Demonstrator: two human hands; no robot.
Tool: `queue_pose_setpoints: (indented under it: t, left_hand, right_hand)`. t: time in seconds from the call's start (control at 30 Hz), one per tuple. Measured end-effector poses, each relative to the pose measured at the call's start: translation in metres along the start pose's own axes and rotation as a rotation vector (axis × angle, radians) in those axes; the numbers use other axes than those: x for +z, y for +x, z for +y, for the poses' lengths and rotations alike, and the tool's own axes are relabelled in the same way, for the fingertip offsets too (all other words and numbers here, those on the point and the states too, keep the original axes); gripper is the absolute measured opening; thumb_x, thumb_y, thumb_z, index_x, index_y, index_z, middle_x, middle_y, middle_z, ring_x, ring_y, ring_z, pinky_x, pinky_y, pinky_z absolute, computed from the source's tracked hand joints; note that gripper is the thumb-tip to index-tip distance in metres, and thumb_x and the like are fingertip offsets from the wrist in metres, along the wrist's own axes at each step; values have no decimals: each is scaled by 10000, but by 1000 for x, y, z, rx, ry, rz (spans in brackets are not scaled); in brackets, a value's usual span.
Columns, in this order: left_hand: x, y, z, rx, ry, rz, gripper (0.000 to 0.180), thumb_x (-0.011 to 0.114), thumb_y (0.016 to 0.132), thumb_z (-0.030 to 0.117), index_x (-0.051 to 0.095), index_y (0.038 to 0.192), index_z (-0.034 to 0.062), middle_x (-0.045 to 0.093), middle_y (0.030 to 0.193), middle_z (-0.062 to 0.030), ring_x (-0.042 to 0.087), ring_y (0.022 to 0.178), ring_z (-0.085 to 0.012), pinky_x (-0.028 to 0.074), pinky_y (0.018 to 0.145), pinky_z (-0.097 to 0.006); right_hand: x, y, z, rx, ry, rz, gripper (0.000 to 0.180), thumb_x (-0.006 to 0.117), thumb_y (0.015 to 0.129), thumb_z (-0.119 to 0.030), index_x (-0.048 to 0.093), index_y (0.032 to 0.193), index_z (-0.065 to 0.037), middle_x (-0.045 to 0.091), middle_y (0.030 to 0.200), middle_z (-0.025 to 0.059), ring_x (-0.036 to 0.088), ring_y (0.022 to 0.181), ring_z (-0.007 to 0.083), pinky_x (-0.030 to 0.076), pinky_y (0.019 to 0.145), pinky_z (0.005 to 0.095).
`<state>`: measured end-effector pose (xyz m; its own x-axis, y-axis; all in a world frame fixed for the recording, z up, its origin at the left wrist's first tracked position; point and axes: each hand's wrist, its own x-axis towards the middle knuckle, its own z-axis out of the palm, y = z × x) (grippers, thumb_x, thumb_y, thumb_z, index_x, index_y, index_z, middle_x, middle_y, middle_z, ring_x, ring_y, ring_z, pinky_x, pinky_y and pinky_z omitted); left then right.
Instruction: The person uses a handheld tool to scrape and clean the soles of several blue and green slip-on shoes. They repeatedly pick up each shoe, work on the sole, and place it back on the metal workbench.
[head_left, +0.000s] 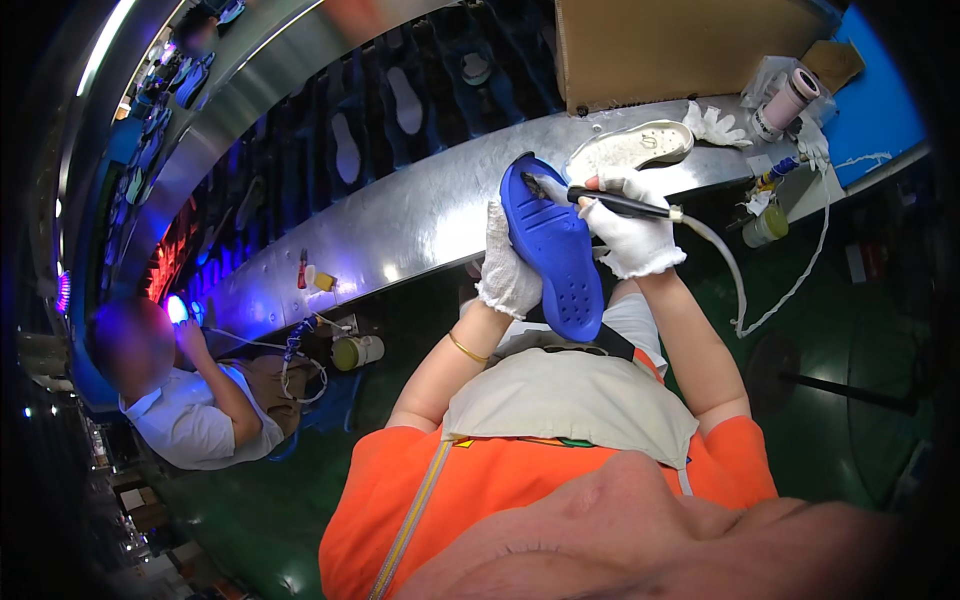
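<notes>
In front of my body a blue shoe sole point(560, 250) is held up, grooved at its far end and dotted with round holes at its near end. My left hand point(509, 262), in a white glove, is closed on its left side. My right hand point(633, 222), also gloved, is closed around a black-handled brush point(622, 204) with a pale hose at its rear. The brush's bristles point(541, 188) are at the grooved part of the blue sole. Beyond my right hand, a white sole point(632, 147) lies on the metal ledge.
The metal ledge point(420, 230) runs along a conveyor carrying several soles point(405, 100). A cardboard box point(660, 50) stands beyond it. White gloves point(716, 125) and a pink bottle point(785, 105) sit at far right, above a hanging jar point(766, 227). At left a co-worker point(215, 400) sits at the same line.
</notes>
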<state>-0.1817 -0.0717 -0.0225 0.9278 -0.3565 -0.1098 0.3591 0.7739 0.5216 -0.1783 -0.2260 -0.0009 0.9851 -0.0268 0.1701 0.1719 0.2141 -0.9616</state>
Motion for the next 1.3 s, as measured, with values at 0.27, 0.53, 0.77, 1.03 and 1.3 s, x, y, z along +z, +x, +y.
queue_pose_setpoints:
  t: [0.27, 0.53, 0.77, 1.03, 1.3]
  left_hand:
    - [-21, 19, 17, 9, -99, 48, 895, 288, 801, 767, 392, 1322, 47, 462, 1282, -266, 484, 1152, -414, 388, 1000, -504]
    - [-3, 4, -8, 159, 41, -13, 705, 377, 849, 681, 470, 1261, 117, 546, 1209, -95, 533, 1088, -242, 424, 977, -395]
    - [-17, 12, -24, 145, 96, 101, 739, 353, 849, 693, 402, 1330, 135, 503, 1278, -79, 494, 1162, -229, 372, 1033, -381]
    - [-23, 10, -14, 112, 101, 97, 668, 335, 891, 640, 387, 1338, 146, 512, 1250, -77, 513, 1127, -208, 406, 1001, -360]
    - [-25, 6, 2, 26, 64, 180, 751, 393, 833, 694, 469, 1253, 76, 579, 1135, -136, 569, 1024, -269, 468, 919, -410]
  right_hand:
    - [0, -16, -12, -676, -546, -339, 233, 661, 620, 93, 589, 791, -50, 624, 778, 81, 622, 689, 246, 501, 659, 301]
    - [7, -3, -11, -38, -124, 19, 157, 640, 774, 15, 602, 927, 9, 655, 870, 84, 635, 815, 122, 520, 729, 243]
    - [25, -6, 6, -152, -90, 29, 164, 635, 780, 24, 573, 928, -10, 640, 878, 79, 614, 764, 115, 511, 721, 251]
    - [15, -9, 10, -363, -185, -53, 184, 625, 767, 61, 578, 914, -41, 624, 902, 62, 594, 788, 113, 495, 730, 244]
    - [10, -23, 5, -404, -294, -155, 163, 639, 731, 61, 572, 860, -11, 624, 849, 75, 599, 771, 137, 496, 711, 275]
